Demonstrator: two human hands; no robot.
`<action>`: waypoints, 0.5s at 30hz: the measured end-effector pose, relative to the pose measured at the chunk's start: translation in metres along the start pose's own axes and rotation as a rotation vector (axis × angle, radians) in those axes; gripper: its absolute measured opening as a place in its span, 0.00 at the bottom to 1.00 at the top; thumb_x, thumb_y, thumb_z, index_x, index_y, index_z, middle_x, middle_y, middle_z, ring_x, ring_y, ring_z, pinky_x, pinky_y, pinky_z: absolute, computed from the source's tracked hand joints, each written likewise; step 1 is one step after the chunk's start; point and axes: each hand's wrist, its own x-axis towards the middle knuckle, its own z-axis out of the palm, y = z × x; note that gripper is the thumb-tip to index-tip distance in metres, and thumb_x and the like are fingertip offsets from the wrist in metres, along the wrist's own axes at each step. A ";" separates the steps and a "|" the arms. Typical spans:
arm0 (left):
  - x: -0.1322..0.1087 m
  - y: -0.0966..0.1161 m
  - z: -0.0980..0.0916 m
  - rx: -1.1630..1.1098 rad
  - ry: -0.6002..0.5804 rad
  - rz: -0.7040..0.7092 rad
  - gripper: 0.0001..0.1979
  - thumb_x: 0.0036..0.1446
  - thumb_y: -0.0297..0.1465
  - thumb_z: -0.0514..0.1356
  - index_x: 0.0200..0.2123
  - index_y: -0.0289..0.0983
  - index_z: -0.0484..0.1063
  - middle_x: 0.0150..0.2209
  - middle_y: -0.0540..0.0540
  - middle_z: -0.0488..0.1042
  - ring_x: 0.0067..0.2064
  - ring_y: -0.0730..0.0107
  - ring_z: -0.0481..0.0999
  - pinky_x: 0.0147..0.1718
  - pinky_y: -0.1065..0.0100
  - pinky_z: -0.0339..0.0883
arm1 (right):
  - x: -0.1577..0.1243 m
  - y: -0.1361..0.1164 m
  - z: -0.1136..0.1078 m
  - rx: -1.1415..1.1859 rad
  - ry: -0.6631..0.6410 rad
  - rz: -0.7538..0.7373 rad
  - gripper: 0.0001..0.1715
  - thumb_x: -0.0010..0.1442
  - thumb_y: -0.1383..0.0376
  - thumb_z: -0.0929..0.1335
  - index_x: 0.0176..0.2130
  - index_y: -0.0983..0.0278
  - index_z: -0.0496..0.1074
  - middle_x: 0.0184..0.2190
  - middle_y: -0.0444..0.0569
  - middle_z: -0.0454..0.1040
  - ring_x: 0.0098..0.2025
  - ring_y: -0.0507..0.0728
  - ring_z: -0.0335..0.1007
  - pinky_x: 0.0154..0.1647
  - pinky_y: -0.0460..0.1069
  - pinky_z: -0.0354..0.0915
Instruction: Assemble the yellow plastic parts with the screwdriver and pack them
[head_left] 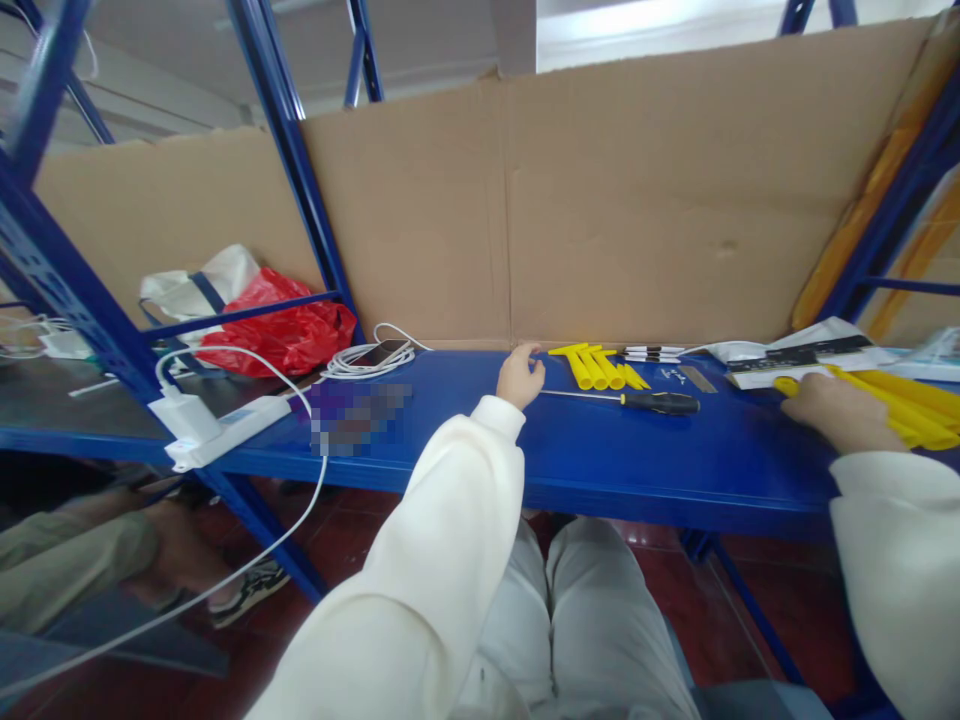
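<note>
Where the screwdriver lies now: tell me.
In the head view, the screwdriver lies right of centre on the blue tabletop, in front of the small yellow pieces, its thin end toward the left hand.

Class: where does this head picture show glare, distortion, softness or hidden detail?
Head view: glare above the cardboard; blue uprights lean outward, probably wide-angle distortion; right hand looks soft; a pixelated patch hides detail left of the left hand.

Your sleeves [465, 470] are plain white, your tabletop [585, 460] blue; from your seat, cardboard [637, 200] at twelve o'clock is brown, the bag [300, 330] at ten red, tubes [581, 370] near one and pieces [926, 425] at two yellow.
</note>
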 end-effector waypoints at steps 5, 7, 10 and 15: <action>-0.002 0.000 0.003 -0.023 -0.001 0.025 0.28 0.63 0.29 0.65 0.66 0.34 0.70 0.66 0.31 0.73 0.63 0.52 0.78 0.64 0.56 0.69 | -0.020 -0.035 -0.044 0.059 0.014 0.024 0.27 0.63 0.64 0.66 0.58 0.68 0.78 0.51 0.77 0.80 0.55 0.75 0.79 0.47 0.64 0.71; -0.002 -0.002 0.005 -0.063 -0.017 0.048 0.34 0.64 0.33 0.65 0.71 0.34 0.64 0.72 0.30 0.66 0.71 0.50 0.70 0.69 0.54 0.63 | -0.031 -0.063 -0.063 0.103 0.058 -0.064 0.29 0.65 0.65 0.65 0.62 0.70 0.76 0.54 0.75 0.79 0.58 0.74 0.77 0.51 0.61 0.70; -0.002 -0.003 0.007 -0.114 -0.046 0.084 0.41 0.66 0.39 0.65 0.76 0.35 0.55 0.77 0.31 0.57 0.78 0.51 0.56 0.75 0.54 0.51 | -0.044 -0.111 -0.079 0.239 0.143 -0.234 0.29 0.65 0.65 0.66 0.63 0.69 0.75 0.55 0.71 0.79 0.59 0.73 0.77 0.54 0.59 0.70; -0.001 0.001 0.007 -0.157 -0.048 0.056 0.44 0.69 0.42 0.62 0.79 0.37 0.44 0.79 0.33 0.48 0.80 0.56 0.48 0.76 0.56 0.43 | -0.057 -0.187 -0.062 0.471 0.117 -0.548 0.26 0.64 0.64 0.67 0.59 0.62 0.77 0.54 0.60 0.82 0.55 0.69 0.78 0.52 0.57 0.72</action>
